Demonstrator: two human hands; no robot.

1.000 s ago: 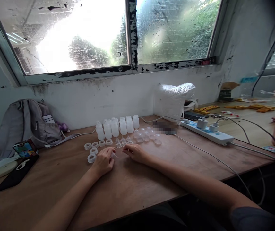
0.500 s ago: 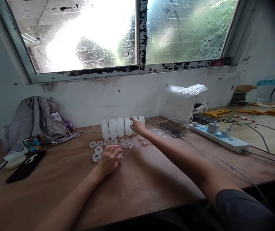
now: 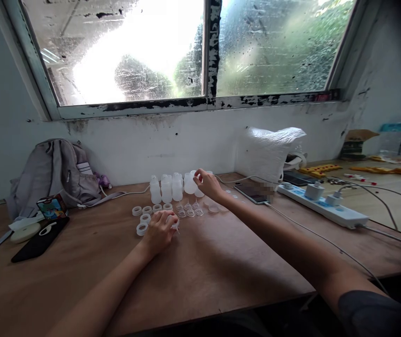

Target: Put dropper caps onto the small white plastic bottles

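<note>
Several frosted, translucent plastic bottles (image 3: 166, 188) stand in a row near the wall. At the right part of that row, my right hand (image 3: 207, 183) has thumb and fingers closed on the neck of a bottle (image 3: 191, 183), partly hidden by neighbours and fingers. My left hand (image 3: 159, 230) rests low over the table, its fingers pinching a small clear piece with a thin pointed tip (image 3: 176, 228). Beside it lie several translucent screw rings (image 3: 142, 229). Between the hands sit several clear nozzle-like pieces (image 3: 189, 211), tips up. Flat clear discs (image 3: 214, 208) lie under my right wrist.
A grey backpack (image 3: 56, 173), a small box (image 3: 52, 207) and a black pouch (image 3: 40, 238) are at the left. To the right are a phone (image 3: 252, 193) on a cable, a white power strip (image 3: 326, 208) and a white plastic bag (image 3: 261, 152).
My right hand's fingers have gone from a pointing reach over a bottle's top to a closed grip, and that bottle has shifted right. My left hand stays in place. The view moved slightly.
</note>
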